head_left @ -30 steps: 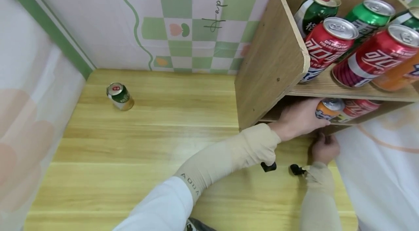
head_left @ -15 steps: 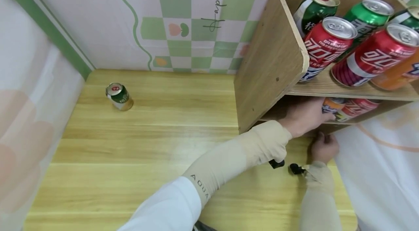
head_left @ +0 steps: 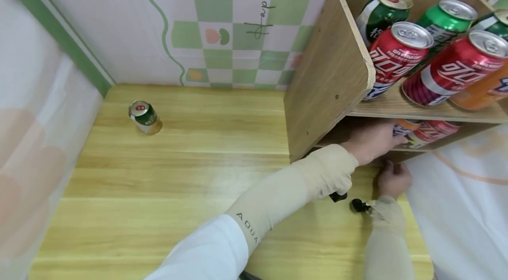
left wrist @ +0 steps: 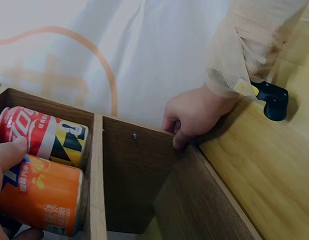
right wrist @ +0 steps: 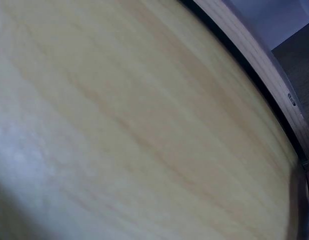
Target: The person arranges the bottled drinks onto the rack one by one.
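My left hand (head_left: 373,141) reaches into the middle level of a wooden shelf (head_left: 329,72). Its thumb and fingers are round an orange soda can (left wrist: 49,200), which stands beside a red can with a yellow and black pattern (left wrist: 49,132). In the head view the hand covers part of the orange can. Lower down, my right hand (head_left: 394,181) grips the bottom front corner of the shelf, thumb on the inner side of the board, as the left wrist view shows. Only a sliver of this hand enters the right wrist view, at its right edge.
Several cans fill the top level, among them a red can (head_left: 401,53), a second red can (head_left: 452,68) and a bright green can (head_left: 448,17). A small green and gold can (head_left: 145,117) stands at the far left of the wooden table (head_left: 178,174). Printed cloth (head_left: 214,2) hangs behind.
My left hand has moved to the right and into the middle level with the orange can, bringing it closer to the red can. The right hand has stayed at the shelf's corner.
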Motion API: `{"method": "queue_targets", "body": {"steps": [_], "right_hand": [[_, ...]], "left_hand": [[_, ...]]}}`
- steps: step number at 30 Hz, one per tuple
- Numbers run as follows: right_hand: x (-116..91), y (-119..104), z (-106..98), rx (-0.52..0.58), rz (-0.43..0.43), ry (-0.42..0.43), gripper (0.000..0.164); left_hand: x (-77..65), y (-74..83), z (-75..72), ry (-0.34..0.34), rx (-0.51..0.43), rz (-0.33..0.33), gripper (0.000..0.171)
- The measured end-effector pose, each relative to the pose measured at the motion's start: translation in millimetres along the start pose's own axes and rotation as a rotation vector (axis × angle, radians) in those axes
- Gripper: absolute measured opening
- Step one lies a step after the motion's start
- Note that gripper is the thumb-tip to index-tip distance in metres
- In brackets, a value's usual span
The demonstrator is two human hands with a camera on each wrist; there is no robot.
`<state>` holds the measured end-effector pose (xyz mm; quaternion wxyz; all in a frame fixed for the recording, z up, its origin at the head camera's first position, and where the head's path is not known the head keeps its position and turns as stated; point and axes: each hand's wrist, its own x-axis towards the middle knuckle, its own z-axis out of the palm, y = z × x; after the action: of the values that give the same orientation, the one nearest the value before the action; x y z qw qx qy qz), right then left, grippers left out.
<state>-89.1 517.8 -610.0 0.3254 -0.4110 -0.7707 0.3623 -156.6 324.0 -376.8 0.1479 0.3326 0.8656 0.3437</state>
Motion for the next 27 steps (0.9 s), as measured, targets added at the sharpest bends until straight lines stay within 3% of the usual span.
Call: {"method": "queue_targets", "body": {"steps": [4,13,17,27], "right_hand": [[-1.0,2.1,-0.3,-0.017,-0.014,0.000,0.032],[-4.6,-1.7,-1.8,-0.018,-0.028,0.003,0.028],[-5.2,-3.3,-1.7,-0.004,-0.024,-0.001,0.028],[-4.2,-3.9,-1.3,0.010,-0.003,-0.011,0.030]], "left_hand": [[0.4,-3.8,0.9,0.014,0.006,0.038,0.061],[0.7,-3.0,2.5,0.034,0.042,0.019,0.058],[0.3,-4.8,1.2,0.043,0.037,0.054,0.065],[-0.2,-2.0,-1.6,-0.008,0.057,0.027,0.067]]}}
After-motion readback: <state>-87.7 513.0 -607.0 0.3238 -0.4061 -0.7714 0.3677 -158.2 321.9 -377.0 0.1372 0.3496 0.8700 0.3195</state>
